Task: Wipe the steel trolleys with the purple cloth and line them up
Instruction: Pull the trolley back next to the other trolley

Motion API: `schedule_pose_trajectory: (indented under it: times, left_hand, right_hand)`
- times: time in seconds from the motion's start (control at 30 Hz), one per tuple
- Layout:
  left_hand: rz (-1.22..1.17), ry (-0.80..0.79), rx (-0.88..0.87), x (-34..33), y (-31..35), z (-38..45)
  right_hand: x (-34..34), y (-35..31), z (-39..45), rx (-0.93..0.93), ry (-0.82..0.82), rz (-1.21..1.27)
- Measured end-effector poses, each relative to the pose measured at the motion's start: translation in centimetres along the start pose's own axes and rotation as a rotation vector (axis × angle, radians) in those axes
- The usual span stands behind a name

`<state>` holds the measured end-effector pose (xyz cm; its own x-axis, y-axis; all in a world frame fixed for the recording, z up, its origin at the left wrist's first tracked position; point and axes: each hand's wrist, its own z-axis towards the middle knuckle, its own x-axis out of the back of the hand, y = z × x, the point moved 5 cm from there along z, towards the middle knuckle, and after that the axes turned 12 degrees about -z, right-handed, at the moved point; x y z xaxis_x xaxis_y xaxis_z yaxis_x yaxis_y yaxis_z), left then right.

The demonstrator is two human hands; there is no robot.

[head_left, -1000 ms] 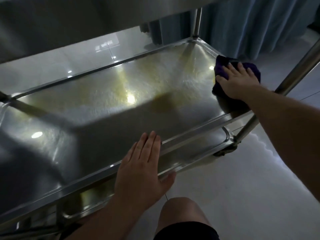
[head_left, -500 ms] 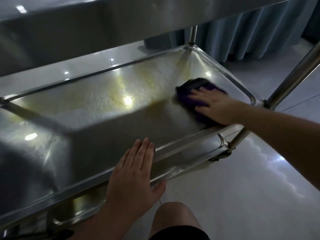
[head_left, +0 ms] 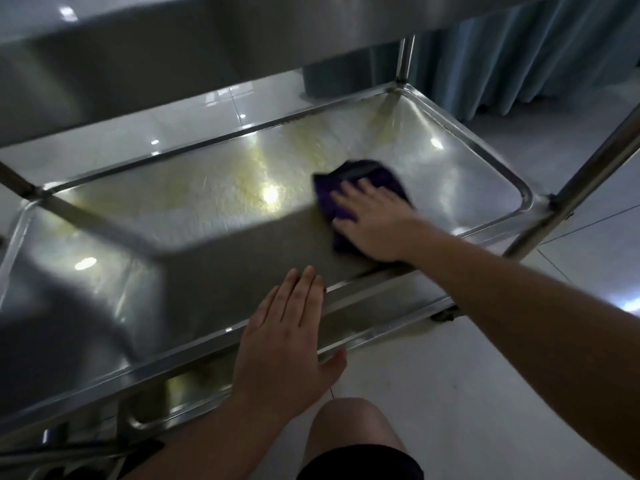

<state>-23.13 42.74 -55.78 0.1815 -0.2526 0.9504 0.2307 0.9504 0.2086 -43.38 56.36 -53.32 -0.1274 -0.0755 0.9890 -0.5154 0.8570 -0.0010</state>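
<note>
At the left of the view, toward nine o'clock, the lower shelf point(head_left: 114, 299) of the steel trolley point(head_left: 588, 174) lies in shadow, with pale yellowish streaks across its far half toward eleven o'clock. The left hand point(head_left: 287, 344) rests flat on the shelf's near rim at about six o'clock, fingers straight and pressed together, thumb splayed toward three, holding nothing. Farther right, near the centre and toward two o'clock from that hand, the right hand point(head_left: 374, 223) presses the purple cloth point(head_left: 349, 188) flat onto the shelf, fingers point(head_left: 346, 199) straight and slightly spread, pointing toward ten o'clock. The cloth is bunched, its long axis running roughly from eleven to five o'clock, its free edge leading toward the streaks, and it sits in the right half of the shelf, apart from the raised rim. The shelf's own long axis runs from about eight to two o'clock, with an upright post point(head_left: 403, 53) at one o'clock and a blue curtain point(head_left: 519, 57) beyond. I judge the wiping of this shelf partly done, since the streaks remain. The risks: the trolley may roll on the smooth floor tiles point(head_left: 433, 393) if the bracing hand lifts; a bunched cloth may skip over patches or smear the residue; knuckles could strike the upper shelf point(head_left: 173, 46) overhead.
</note>
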Motion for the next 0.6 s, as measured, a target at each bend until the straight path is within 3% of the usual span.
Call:
schedule_pose_trajectory:
  times: [0.1,0.17,0.23,0.33,0.43,0.53,0.6]
  left_hand:
    - [0.010,-0.050,0.018,0.2,0.0,0.1]
    - [0.004,-0.082,0.030,0.4,0.2,0.0]
    - [-0.015,-0.122,0.033,0.5,0.3,0.0]
    - [-0.049,-0.157,0.033,0.9,0.4,-0.1]
    - [-0.163,-0.195,0.052,1.6,0.1,0.3]
    - [-0.528,-0.151,0.153,4.0,-1.5,0.7]
    - [-0.594,0.028,0.252,6.5,-4.3,-0.1]
  right_hand:
    - [-0.8,-3.4,-1.6,0.251,-0.003,-0.064]
    - [-0.5,-2.4,-1.5,0.273,0.003,-0.075]
    - [0.2,0.0,-0.7,0.142,0.016,-0.050]
    - [0.7,3.7,0.3,-0.235,0.016,0.023]
    - [0.5,1.8,1.3,-0.363,-0.036,0.084]
    - [0.8,-5.2,2.2,-0.252,-0.032,0.072]
    - [0.8,-11.0,2.4,-0.070,-0.020,0.039]
